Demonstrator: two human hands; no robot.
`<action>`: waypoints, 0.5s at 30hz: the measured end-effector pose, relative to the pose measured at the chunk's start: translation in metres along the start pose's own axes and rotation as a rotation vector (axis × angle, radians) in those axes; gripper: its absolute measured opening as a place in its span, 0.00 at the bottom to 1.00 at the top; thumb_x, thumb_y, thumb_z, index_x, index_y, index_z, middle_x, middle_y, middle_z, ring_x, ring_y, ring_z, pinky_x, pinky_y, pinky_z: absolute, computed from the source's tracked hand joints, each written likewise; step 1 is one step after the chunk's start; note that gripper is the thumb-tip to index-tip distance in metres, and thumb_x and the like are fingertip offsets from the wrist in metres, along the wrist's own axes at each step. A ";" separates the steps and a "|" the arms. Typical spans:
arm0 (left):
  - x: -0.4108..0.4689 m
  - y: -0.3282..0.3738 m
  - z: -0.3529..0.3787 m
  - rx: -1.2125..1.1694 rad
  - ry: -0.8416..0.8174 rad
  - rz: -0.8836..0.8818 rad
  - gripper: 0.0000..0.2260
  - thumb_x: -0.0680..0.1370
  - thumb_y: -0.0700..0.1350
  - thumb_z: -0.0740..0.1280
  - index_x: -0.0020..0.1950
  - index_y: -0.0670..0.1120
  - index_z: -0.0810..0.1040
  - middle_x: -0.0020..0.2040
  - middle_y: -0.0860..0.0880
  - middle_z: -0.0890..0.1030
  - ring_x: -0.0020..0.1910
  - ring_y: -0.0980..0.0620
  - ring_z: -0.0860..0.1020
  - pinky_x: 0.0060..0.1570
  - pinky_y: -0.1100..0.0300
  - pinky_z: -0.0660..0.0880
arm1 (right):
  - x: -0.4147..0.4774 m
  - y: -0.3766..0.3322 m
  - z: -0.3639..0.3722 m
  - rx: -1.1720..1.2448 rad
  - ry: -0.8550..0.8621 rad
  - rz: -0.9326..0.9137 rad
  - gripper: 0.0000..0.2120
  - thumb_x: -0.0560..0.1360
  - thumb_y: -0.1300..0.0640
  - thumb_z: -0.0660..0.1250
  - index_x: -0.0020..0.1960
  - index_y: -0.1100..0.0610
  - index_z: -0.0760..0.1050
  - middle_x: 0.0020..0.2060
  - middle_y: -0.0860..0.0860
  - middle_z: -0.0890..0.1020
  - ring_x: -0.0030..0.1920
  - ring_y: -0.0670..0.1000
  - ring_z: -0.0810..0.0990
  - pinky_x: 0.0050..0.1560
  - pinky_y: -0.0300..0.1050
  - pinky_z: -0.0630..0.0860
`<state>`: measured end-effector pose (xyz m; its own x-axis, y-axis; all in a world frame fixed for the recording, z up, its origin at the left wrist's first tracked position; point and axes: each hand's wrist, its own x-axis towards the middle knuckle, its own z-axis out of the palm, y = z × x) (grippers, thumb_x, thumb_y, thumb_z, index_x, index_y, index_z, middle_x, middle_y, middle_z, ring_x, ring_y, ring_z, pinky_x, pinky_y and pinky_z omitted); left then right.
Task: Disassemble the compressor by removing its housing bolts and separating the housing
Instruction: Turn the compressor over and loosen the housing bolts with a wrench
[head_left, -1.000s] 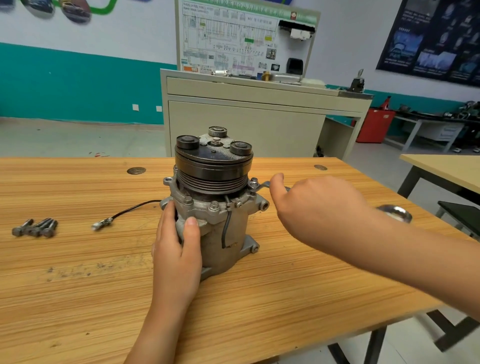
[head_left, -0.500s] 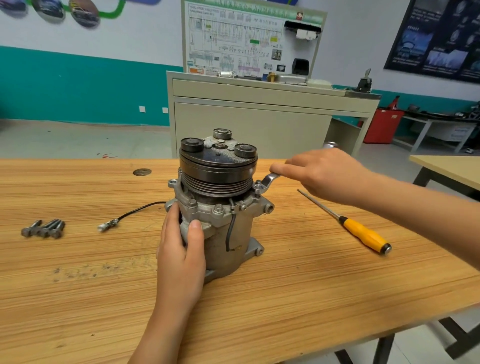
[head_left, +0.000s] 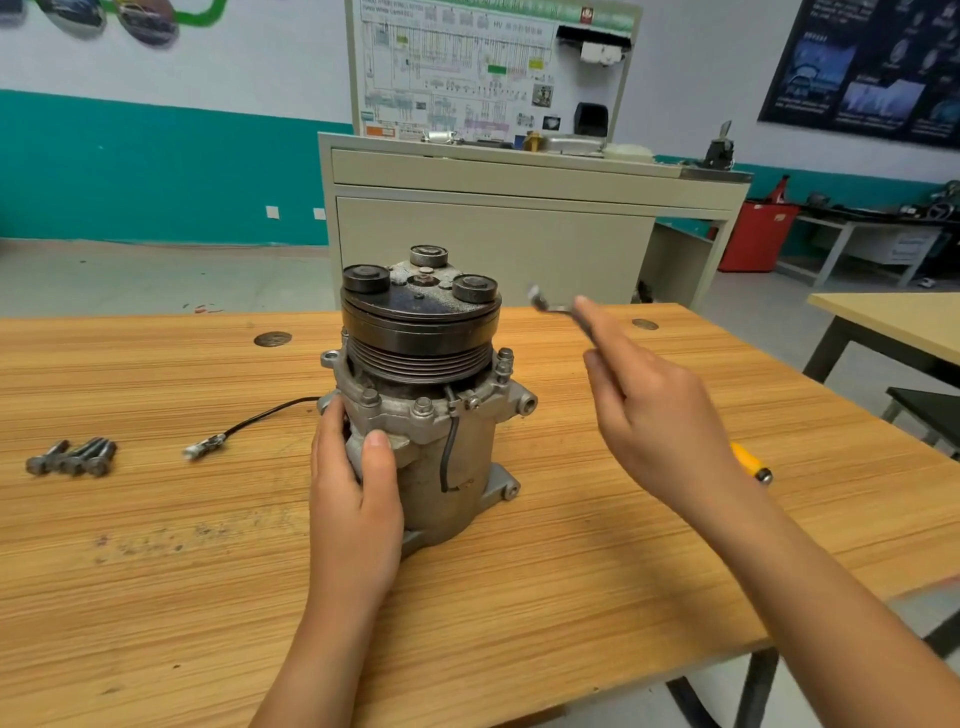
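Left hand (head_left: 353, 499) wraps the upright grey metal compressor (head_left: 431, 415), gripping its body on the wooden table (head_left: 156, 597). Right hand (head_left: 654, 410) pinches a slim metal wrench (head_left: 558, 309), blurred, raised right of the compressor's pulley. Loose grey bolts (head_left: 72, 457) lie well left of it.

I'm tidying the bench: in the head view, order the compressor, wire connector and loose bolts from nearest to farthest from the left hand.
1. Compressor: the left hand grips its side.
2. Wire connector: lying to the hand's left.
3. Loose bolts: farthest left, in a small pile.
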<state>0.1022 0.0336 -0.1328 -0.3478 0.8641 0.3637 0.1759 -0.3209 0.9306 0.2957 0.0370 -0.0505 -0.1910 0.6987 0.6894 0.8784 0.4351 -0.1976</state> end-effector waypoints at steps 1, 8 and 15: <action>0.000 0.000 0.001 -0.007 0.000 0.001 0.30 0.73 0.58 0.52 0.75 0.51 0.61 0.71 0.53 0.67 0.70 0.56 0.64 0.69 0.48 0.63 | -0.005 -0.005 -0.012 -0.175 -0.120 -0.006 0.23 0.80 0.56 0.54 0.74 0.51 0.57 0.35 0.52 0.78 0.32 0.55 0.75 0.28 0.46 0.69; -0.001 0.000 0.000 0.004 0.004 -0.001 0.30 0.73 0.59 0.52 0.75 0.51 0.60 0.71 0.53 0.67 0.70 0.55 0.64 0.69 0.47 0.63 | -0.004 -0.043 -0.029 -0.550 -0.407 0.060 0.33 0.76 0.64 0.55 0.75 0.49 0.43 0.29 0.47 0.64 0.27 0.47 0.59 0.23 0.42 0.55; 0.000 -0.001 0.000 0.022 0.008 0.014 0.31 0.74 0.59 0.51 0.75 0.49 0.60 0.72 0.52 0.66 0.72 0.54 0.63 0.69 0.46 0.62 | 0.008 -0.070 -0.027 -0.711 -0.582 0.019 0.35 0.73 0.69 0.55 0.74 0.64 0.40 0.30 0.52 0.61 0.26 0.50 0.59 0.22 0.42 0.56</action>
<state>0.1026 0.0337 -0.1337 -0.3529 0.8563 0.3772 0.2009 -0.3243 0.9244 0.2445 -0.0031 -0.0118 -0.1945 0.9617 0.1930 0.9095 0.1031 0.4026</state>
